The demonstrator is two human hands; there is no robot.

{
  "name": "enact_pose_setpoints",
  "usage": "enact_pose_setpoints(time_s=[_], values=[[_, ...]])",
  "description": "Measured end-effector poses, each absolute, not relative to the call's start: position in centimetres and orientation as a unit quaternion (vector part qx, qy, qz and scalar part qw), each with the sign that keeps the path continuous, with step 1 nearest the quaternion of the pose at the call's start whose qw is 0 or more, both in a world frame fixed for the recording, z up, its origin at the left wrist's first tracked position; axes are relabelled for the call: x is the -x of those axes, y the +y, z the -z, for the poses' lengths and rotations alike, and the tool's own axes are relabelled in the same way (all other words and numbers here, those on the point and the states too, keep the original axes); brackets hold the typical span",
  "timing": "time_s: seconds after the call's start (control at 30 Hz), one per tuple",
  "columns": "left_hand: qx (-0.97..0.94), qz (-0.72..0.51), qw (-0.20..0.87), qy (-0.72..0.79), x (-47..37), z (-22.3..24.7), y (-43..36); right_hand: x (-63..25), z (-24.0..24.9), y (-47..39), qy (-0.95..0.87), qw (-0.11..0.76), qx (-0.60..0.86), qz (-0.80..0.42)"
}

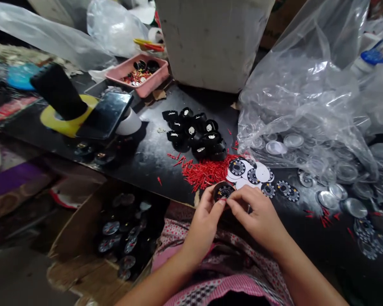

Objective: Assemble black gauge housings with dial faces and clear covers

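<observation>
My left hand [208, 208] is wrapped round a round black gauge [224, 191] with a printed dial, held just over the table's front edge. Thumb and fingers of my right hand [249, 206] pinch at the near side of the same gauge, where a small red piece shows at the fingertips. Just beyond lies a heap of small red needles [204, 174]. Touching its right side is a pile of dial discs [262, 173], some white side up, some printed black. Several black cups [191, 131] stand behind the needles.
A clear plastic bag [300, 102] spilling clear round covers [328, 199] takes up the right. A pink tray [140, 76], a phone [105, 114] and a tape roll [67, 119] sit back left. Below left is a cardboard box [79, 225] with finished-looking gauges [111, 228].
</observation>
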State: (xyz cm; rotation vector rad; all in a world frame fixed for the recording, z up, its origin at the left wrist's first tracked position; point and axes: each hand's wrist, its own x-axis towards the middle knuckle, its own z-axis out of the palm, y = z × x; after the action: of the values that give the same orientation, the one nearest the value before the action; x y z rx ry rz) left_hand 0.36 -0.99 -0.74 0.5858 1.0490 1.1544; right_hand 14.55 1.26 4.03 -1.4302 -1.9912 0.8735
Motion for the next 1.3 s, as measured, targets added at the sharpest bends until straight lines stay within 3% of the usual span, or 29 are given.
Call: enact_pose_setpoints(time_s=[0.2,0.47,0.97,1.07,1.2,1.3], values=[[-0.359,-0.486,0.626,0.492,0.0,0.1,-0.6,-14.4,-4.3,1.8,-0.738,0.236,0.54,-0.33],[-0.388,-0.477,0.619,0.488,1.0,-0.5,-0.6,-14.3,-5.0,1.4,-0.708,0.269,0.536,-0.372],[-0.488,-0.428,0.498,0.575,1.6,-0.9,-1.3,-13.4,-5.0,0.0,-0.72,0.265,0.558,-0.316],[-0.453,-0.426,0.533,0.573,1.6,-0.9,-0.9,-13.5,-4.8,0.4,-0.723,0.238,0.568,-0.312],[-0.311,-0.418,0.684,0.511,1.5,-1.2,-0.1,-14.1,-4.9,1.3,-0.761,0.223,0.545,-0.273],[-0.271,-0.419,0.709,0.499,1.6,-1.3,0.3,-14.5,-4.6,2.0,-0.809,0.207,0.507,-0.215]])
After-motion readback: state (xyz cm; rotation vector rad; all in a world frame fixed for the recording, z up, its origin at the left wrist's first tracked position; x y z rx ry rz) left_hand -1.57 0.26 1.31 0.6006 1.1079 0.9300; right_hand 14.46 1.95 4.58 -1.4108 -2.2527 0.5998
